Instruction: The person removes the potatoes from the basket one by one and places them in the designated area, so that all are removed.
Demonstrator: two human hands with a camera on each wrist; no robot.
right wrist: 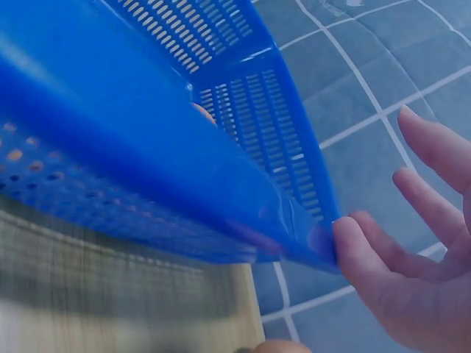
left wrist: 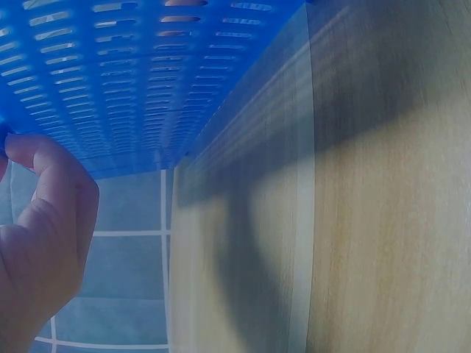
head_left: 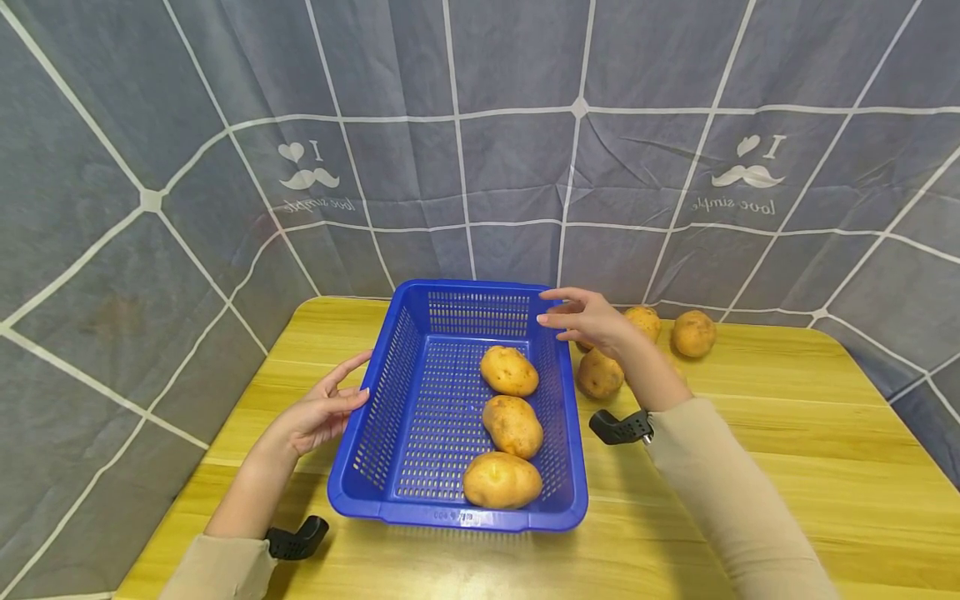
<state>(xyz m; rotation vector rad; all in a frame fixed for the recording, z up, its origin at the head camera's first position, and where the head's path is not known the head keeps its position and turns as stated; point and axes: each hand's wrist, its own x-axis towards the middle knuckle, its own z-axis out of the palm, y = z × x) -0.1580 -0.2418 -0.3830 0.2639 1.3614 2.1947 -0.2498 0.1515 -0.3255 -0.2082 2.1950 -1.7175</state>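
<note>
Left hand sets bent fingers against the left rim of the blue basket on the table, seemingly to steady it; whether they pinch, I cannot tell. Three potatoes line the basket's right side, where the right hand, fingers loosely spread, meets the rim beside other potatoes.

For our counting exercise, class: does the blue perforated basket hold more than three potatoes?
No, exactly three potatoes lie in the blue perforated basket, lined up along its right side.
</note>
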